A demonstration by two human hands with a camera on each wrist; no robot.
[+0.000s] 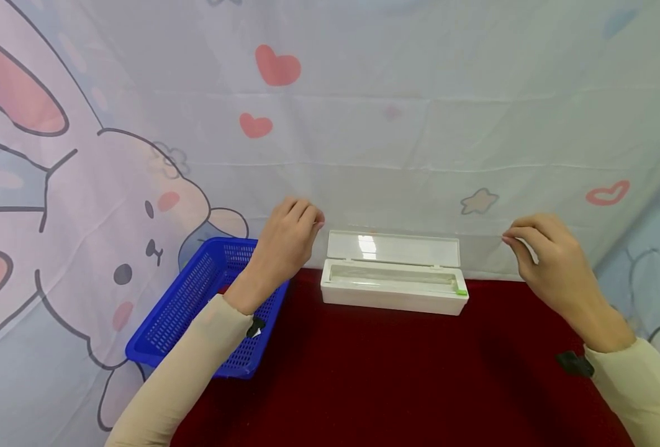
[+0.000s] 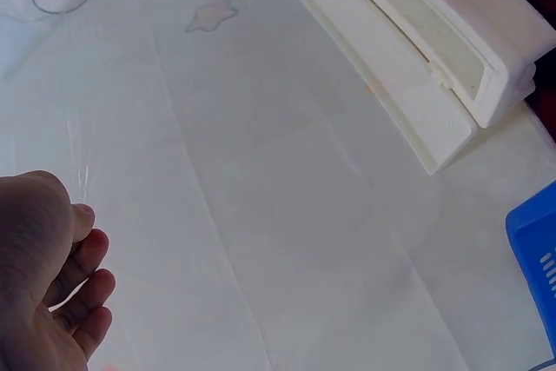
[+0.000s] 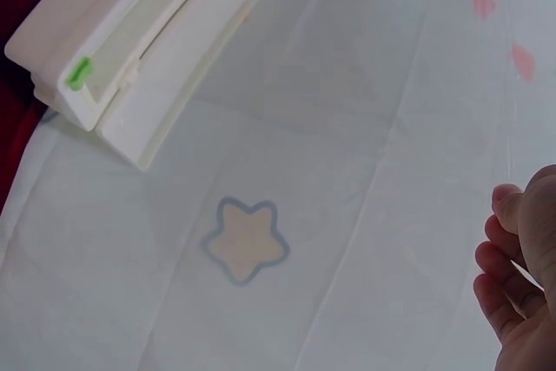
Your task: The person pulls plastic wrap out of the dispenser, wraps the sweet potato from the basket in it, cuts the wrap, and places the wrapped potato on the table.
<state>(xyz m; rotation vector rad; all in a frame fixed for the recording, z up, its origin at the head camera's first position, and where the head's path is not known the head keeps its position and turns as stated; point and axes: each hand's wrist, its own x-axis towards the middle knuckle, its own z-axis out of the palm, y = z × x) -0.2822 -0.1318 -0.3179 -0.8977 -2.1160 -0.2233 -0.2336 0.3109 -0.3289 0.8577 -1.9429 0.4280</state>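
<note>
A faint, see-through sheet of cling film (image 2: 80,154) stretches from my left hand (image 1: 290,242), which pinches its edge between thumb and fingers. Across from it, my right hand (image 1: 556,261) pinches the other end, thumb against fingertips. Most of the film is too clear to make out. Between and below the hands stands a white cling film dispenser (image 1: 393,300) with its clear-windowed lid (image 1: 402,248) raised at the back. A green slide cutter (image 1: 461,292) sits at the dispenser's right end. Neither hand touches the box.
To the left, a blue plastic basket (image 1: 239,366) stands partly behind my left forearm, something red inside. Dark red cloth (image 1: 391,372) covers the table. A pale printed curtain (image 1: 363,136) hangs right behind the dispenser.
</note>
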